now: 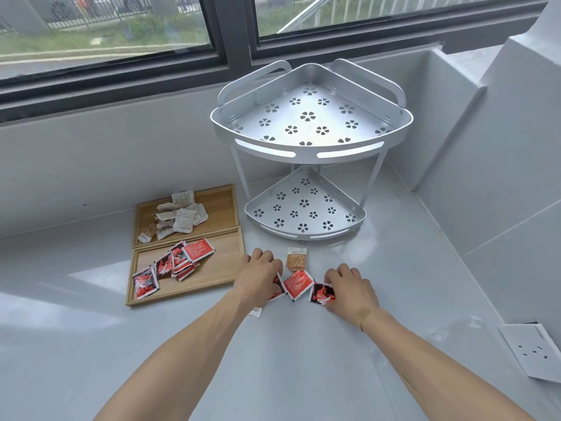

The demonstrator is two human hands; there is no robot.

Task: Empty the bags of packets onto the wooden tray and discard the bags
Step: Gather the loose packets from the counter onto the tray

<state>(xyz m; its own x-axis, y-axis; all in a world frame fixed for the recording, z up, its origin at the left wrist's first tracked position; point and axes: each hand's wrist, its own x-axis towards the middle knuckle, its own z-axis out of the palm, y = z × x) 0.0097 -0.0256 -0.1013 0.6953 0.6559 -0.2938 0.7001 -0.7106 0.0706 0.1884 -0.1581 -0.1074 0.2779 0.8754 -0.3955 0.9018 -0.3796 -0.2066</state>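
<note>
Packets lie in two places: heaped in the two wooden trays near the left edge of the grey tabletop (303, 360), and loose on the tabletop in front of the metal corner rack (309, 141). White packets (179, 215) fill the far wooden tray (221, 205), under the window; red and black packets (174, 262) lie in the near wooden tray (212, 278), which touches it. Left hand (258, 276) rests palm down, fingers curled over a red packet (277, 288) just right of the near tray. Right hand (349, 288) pinches a black and red packet (321, 293) at its right edge. Between the hands a red packet (298, 284) lies flat, and a brown packet (296, 258) sits just behind it, near the rack's lower shelf. A small white scrap (255, 312) peeks from under the left wrist. A white socket plate (534, 350) lies at the right edge
</note>
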